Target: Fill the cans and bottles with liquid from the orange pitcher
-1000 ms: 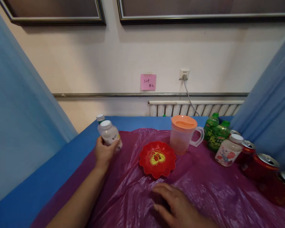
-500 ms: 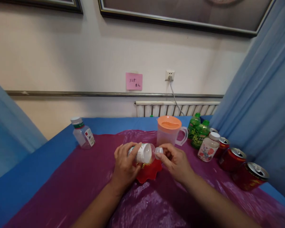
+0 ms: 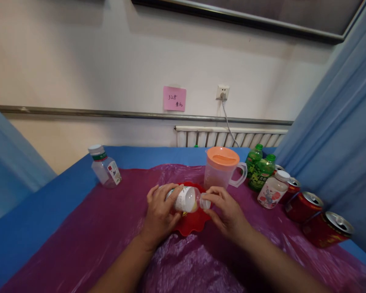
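A clear plastic bottle (image 3: 190, 199) with a white label lies on its side in the air over a red scalloped plate (image 3: 191, 226), its neck pointing right. My left hand (image 3: 161, 209) is wrapped around the bottle's body. At the neck, the thumb and fingers of my right hand (image 3: 227, 209) close on the white bottle cap (image 3: 205, 201). Whether the cap is loose from the neck, I cannot tell. Just behind my right hand stands a translucent pitcher (image 3: 218, 177) with an orange lid.
A capped clear bottle (image 3: 106, 169) stands at the left. Along the right are green bottles (image 3: 261, 173), a white-capped bottle with a pink print (image 3: 273, 190) and several red cans (image 3: 327, 230). Purple plastic sheeting (image 3: 110, 232) covers much of the blue tablecloth (image 3: 27, 207).
The view has shifted a little, so the wall sits higher in the picture. My right fingers have changed their hold on the cap, and more of the red plate shows.
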Available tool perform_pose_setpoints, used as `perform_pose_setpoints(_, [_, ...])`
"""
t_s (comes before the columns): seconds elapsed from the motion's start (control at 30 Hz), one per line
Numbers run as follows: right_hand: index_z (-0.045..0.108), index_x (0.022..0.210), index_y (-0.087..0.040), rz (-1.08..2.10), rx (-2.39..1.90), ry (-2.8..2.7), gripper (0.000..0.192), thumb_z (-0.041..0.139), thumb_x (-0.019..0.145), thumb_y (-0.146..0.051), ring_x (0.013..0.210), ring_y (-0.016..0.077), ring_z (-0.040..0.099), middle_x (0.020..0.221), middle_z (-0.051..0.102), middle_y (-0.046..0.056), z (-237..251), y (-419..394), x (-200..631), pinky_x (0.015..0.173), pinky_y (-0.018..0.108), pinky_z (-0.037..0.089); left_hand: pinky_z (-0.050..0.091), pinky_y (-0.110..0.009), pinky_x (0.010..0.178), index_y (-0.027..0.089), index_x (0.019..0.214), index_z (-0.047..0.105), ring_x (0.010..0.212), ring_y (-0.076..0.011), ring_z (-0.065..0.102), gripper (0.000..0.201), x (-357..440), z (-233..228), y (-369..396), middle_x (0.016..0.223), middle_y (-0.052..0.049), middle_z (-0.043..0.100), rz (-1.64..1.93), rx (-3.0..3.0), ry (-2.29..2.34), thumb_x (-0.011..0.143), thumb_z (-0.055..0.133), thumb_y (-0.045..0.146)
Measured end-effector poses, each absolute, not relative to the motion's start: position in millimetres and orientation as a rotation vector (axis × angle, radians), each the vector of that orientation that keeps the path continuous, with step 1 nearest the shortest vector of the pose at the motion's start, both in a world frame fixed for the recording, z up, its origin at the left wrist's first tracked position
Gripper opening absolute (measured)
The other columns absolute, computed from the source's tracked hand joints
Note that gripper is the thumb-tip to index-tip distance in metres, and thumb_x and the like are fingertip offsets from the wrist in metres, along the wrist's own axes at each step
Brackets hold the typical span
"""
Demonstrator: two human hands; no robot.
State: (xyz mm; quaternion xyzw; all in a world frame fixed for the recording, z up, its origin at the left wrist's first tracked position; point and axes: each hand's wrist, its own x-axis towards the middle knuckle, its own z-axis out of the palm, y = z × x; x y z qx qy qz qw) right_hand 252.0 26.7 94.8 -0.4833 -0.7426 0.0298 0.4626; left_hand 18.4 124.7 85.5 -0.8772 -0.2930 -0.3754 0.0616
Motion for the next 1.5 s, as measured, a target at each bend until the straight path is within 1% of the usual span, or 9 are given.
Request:
perform_pose_setpoints(0.1, [0.044,0.152,-0.031,0.067,-1.228,-1.826,0.06,0.062,0.095,-0.023,0.135,0.0282,0.053,0.145,0.052,0.012,100,22,252,0.109,0.048,0.049,0.029,-0.052,0.113,0.022,0.142,0.055,0.121,-0.0314,0.059,0.065,19,85,125,0.13,-0.013,0.065,-1.147,-2.665,-0.896,0.077,0.067,0.018])
perform_pose_setpoints(0.17, [0.04,0.154,-0.025,0.125,-1.336,-1.763,0.065,0.066,0.095,-0.035,0.13,0.0303,0.057,0.144,0.054,0.015,102,21,251,0.107,0.05,0.051,0.029,-0.052,0.114,0.022,0.142,0.055,0.122,-0.0316,0.058,0.066,20,85,125,0.131,-0.013,0.065,-1.149,-2.675,-0.883,0.077,0.066,0.017])
perform_pose_setpoints(0.3, [0.062,0.12,-0.021,0.294,-1.455,-1.774,0.026,0.052,0.104,-0.038,0.09,0.0232,0.069,0.104,0.071,0.009,105,24,251,0.081,0.04,0.058,0.029,-0.053,0.115,0.021,0.141,0.057,0.123,-0.0319,0.058,0.065,20,84,124,0.132,-0.014,0.065,-1.14,-2.683,-0.853,0.077,0.065,0.016])
perform_pose_setpoints(0.6, [0.054,0.134,-0.025,-0.102,-1.293,-1.796,0.035,0.059,0.099,-0.025,0.124,0.0271,0.061,0.129,0.066,0.012,97,10,275,0.105,0.047,0.05,0.034,-0.055,0.114,0.024,0.14,0.059,0.124,-0.033,0.06,0.064,21,80,129,0.133,-0.012,0.067,-1.16,-2.742,-1.02,0.076,0.067,0.023])
perform_pose_setpoints(0.8, [0.06,0.101,-0.023,0.377,-1.607,-1.629,0.012,0.064,0.09,-0.027,0.093,0.0234,0.069,0.102,0.072,0.006,64,-18,278,0.084,0.039,0.056,0.048,-0.051,0.105,0.022,0.131,0.063,0.118,-0.0337,0.066,0.062,25,75,132,0.127,-0.012,0.071,-1.437,-2.729,-1.426,0.076,0.078,0.047])
perform_pose_setpoints(0.93, [0.062,0.091,-0.025,0.409,-1.718,-1.769,0.01,0.067,0.083,-0.022,0.083,0.0267,0.068,0.09,0.071,0.004,36,-36,278,0.076,0.043,0.056,0.057,-0.046,0.093,0.017,0.124,0.065,0.106,-0.0321,0.072,0.065,29,76,131,0.118,-0.012,0.075,-1.615,-2.773,-1.75,0.072,0.079,0.054])
perform_pose_setpoints(1.2, [0.056,0.13,-0.025,0.183,-1.534,-1.244,0.05,0.072,0.087,-0.044,0.126,0.034,0.06,0.138,0.06,0.016,38,-6,315,0.103,0.057,0.05,0.058,-0.048,0.094,0.017,0.122,0.063,0.106,-0.0327,0.074,0.068,31,76,138,0.118,-0.014,0.076,-1.727,-2.765,-1.895,0.066,0.082,0.052])
perform_pose_setpoints(1.33, [0.053,0.126,-0.019,0.236,-1.44,-0.903,0.063,0.072,0.083,-0.06,0.115,0.0281,0.064,0.129,0.063,0.016,68,51,347,0.096,0.046,0.053,0.056,-0.05,0.098,0.018,0.124,0.063,0.111,-0.0336,0.072,0.068,28,72,138,0.122,-0.014,0.075,-1.619,-2.777,-1.833,0.068,0.082,0.052])
perform_pose_setpoints(1.5, [0.058,0.08,-0.021,0.325,-1.375,-0.895,0.058,0.064,0.079,-0.078,0.065,0.0165,0.057,0.071,0.061,-0.001,82,98,359,0.063,0.03,0.05,0.053,-0.051,0.101,0.019,0.126,0.064,0.116,-0.0337,0.069,0.065,26,67,137,0.126,-0.015,0.073,-1.528,-2.808,-1.751,0.071,0.082,0.047])
